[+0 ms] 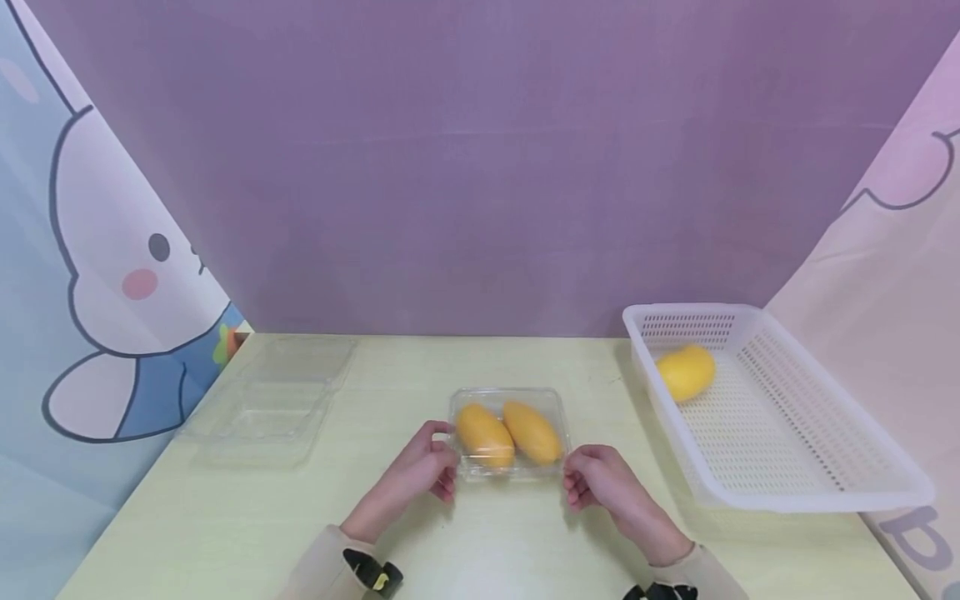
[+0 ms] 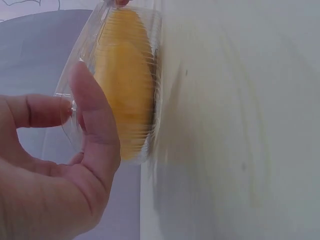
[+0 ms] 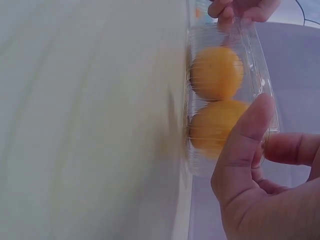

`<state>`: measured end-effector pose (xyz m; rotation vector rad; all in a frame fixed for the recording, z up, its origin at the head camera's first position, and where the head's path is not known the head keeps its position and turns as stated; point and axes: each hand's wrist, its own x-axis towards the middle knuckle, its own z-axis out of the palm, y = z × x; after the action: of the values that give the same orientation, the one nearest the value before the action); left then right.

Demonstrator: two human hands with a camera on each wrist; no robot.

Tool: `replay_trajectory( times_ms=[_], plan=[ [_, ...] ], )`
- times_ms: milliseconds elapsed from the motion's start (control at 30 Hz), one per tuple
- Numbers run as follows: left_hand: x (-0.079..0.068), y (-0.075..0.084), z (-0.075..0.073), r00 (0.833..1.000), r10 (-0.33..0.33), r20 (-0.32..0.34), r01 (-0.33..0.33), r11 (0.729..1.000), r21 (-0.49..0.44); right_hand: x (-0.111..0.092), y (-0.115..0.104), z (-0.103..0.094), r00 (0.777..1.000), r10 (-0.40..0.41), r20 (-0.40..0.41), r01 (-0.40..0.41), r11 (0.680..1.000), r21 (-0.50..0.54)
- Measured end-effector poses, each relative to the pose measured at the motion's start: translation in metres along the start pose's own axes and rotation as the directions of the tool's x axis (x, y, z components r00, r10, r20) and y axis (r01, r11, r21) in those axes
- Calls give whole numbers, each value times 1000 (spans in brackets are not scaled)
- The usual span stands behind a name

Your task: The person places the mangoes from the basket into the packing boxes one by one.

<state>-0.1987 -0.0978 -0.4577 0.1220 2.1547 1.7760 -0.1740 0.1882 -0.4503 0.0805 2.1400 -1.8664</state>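
Note:
A clear plastic clamshell box (image 1: pixel 510 475) with its lid down stands on the table in front of the person, and two yellow mangoes (image 1: pixel 485 437) lie side by side inside it. At its left front corner the left hand (image 1: pixel 420 467) pinches the rim between thumb and index finger. The right hand (image 1: pixel 607 483) pinches the rim at the right front corner the same way. In the left wrist view the thumb (image 2: pixel 92 110) presses against the rim from the near side. The right wrist view has the right thumb (image 3: pixel 245 145) in front of the mangoes' ends.
A second clear clamshell box (image 1: pixel 273 408) lies opened out at the table's left. On the right stands a white perforated plastic basket (image 1: pixel 795 502) with one yellow mango (image 1: pixel 686 372) near its left wall. A purple backdrop (image 1: pixel 465 167) rises behind the pale table (image 1: pixel 510 550).

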Motion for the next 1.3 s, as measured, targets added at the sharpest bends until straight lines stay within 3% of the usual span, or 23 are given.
replay_trajectory(
  times_ms=[600,733,867,933,1067,1200,1300],
  plan=[
    [6,3,9,1000,9,-22,-9,1000,-27,2,-1,-5,1000,20,-19,-20,1000,-8],
    [7,4,10,1000,2,-28,-2,1000,-21,0,-4,-5,998,22,-52,-25,998,-57],
    [7,4,12,999,-7,-33,6,1000,-13,-3,-10,-3,989,-19,-146,-12,978,-208],
    [7,5,12,999,-13,-33,12,1000,-20,-4,-14,-4,978,-73,-196,-1,936,-353],
    [9,5,14,999,-21,-32,19,999,-35,-6,-25,-4,950,-199,-242,13,796,-605],
    [10,5,14,999,-26,-33,25,999,-26,-7,-35,2,926,-309,-219,62,694,-717],
    [10,5,15,999,-27,-35,26,999,-25,-5,-39,11,907,-392,-151,132,608,-783]
  ],
)
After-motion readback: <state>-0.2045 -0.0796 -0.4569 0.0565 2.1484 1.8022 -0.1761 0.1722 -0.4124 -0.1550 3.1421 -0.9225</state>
